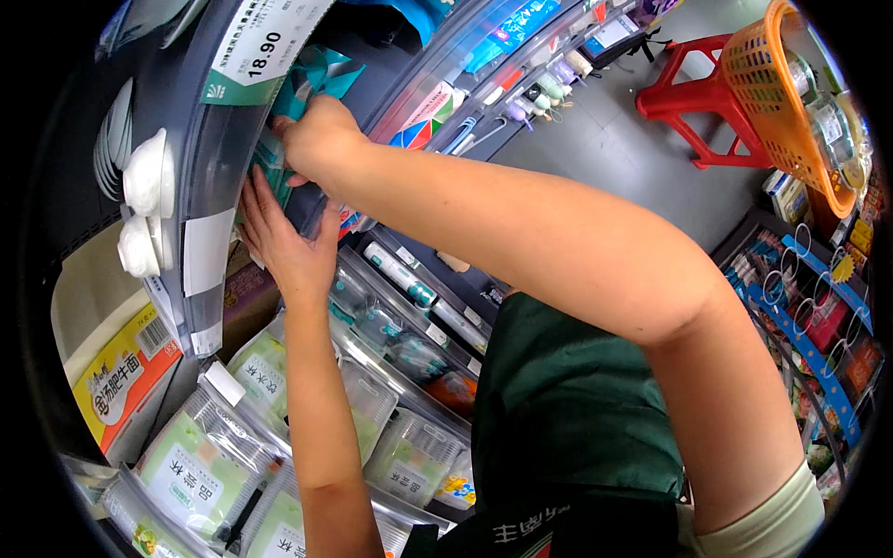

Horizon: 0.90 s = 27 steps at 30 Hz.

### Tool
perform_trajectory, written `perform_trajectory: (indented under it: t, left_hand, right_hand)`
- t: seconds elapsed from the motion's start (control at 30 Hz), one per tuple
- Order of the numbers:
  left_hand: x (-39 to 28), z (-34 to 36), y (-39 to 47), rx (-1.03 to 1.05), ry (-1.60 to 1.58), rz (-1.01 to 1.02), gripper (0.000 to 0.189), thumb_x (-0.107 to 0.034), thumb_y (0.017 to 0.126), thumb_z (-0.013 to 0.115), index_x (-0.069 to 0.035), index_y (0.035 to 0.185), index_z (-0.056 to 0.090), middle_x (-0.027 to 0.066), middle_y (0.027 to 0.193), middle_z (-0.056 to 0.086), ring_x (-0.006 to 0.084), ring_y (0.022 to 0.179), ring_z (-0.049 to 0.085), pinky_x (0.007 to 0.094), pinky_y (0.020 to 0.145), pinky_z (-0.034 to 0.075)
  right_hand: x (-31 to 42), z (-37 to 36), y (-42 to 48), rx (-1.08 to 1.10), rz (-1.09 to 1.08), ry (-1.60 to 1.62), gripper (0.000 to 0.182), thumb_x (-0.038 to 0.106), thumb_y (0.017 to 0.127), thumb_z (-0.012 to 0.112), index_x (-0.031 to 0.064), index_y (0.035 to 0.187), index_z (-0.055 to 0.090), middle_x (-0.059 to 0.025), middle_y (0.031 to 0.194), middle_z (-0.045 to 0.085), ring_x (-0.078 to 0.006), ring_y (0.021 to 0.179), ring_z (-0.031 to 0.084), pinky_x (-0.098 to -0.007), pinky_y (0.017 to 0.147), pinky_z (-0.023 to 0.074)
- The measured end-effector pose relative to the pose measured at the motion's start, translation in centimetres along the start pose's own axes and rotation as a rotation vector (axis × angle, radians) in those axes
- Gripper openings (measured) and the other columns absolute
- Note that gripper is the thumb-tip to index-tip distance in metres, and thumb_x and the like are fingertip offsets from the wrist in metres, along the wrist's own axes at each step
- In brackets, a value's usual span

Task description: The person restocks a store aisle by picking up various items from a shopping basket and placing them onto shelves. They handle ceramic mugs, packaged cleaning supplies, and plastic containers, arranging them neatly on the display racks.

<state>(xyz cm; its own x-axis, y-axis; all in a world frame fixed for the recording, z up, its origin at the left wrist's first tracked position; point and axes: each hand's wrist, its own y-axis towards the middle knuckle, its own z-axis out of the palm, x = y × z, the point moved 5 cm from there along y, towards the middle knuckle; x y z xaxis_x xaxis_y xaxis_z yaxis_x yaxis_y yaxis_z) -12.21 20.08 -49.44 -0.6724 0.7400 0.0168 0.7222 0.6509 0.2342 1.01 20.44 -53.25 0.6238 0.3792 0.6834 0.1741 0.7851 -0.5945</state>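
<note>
My right hand (pixel 324 143) reaches in behind a shelf's price rail and is curled around a teal plastic packet (pixel 275 157). Part of its fingers is hidden by the hand itself. Just below, my left hand (pixel 289 244) has its fingers spread, the tips against the lower part of the teal goods. Another shiny teal packet (pixel 303 84) stands just beyond my right hand. The price rail (pixel 209 160) runs down the left side of both hands and carries a large price label (pixel 261 49).
White bowls (pixel 148 174) and stacked plates sit left of the rail. Bagged plastic cups (pixel 188 467) fill the lower shelves, with rolled goods (pixel 398 272) above. An orange basket (pixel 781 104) with containers rests by a red stool (pixel 698 97). A wire display rack (pixel 809 342) stands right.
</note>
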Motion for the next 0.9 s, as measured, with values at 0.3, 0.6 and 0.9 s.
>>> perform_trajectory:
  t: [0.3,0.6,0.9]
  left_hand:
    - [0.1,0.7,0.2,0.077,-0.014,0.044,0.099,-0.052,0.069,0.072,-0.005,0.144,0.027,0.0239,0.145,0.029,0.0444,0.132,0.029,0.0581,0.106,0.021]
    - [-4.3,-3.3,-0.4,0.139,-0.145,0.027,0.094,-0.032,0.07,0.077,0.0,0.143,0.026,0.0289,0.143,0.03,0.0442,0.132,0.03,0.0506,0.108,0.025]
    - [-15.6,-23.0,1.7,-0.143,-0.337,0.182,0.052,-0.01,0.072,0.072,-0.003,0.12,0.057,0.0177,0.129,0.053,0.0385,0.121,0.048,0.0459,0.099,0.04]
  right_hand:
    - [-1.5,-1.0,-2.5,-0.054,0.064,0.13,0.031,0.019,0.089,0.058,-0.008,0.104,0.054,-0.0159,0.091,0.063,-0.0236,0.079,0.064,-0.0359,0.066,0.051]
    - [1.3,-8.9,-13.6,-0.139,-0.084,0.589,0.028,0.009,0.092,0.052,-0.0017,0.117,0.046,-0.0124,0.104,0.061,-0.0192,0.091,0.061,-0.0324,0.075,0.0542]
    - [13.3,-7.5,-25.4,0.106,-0.39,0.369,0.018,0.008,0.092,0.054,0.0022,0.109,0.054,-0.0076,0.096,0.064,-0.0108,0.074,0.061,-0.0243,0.063,0.053]
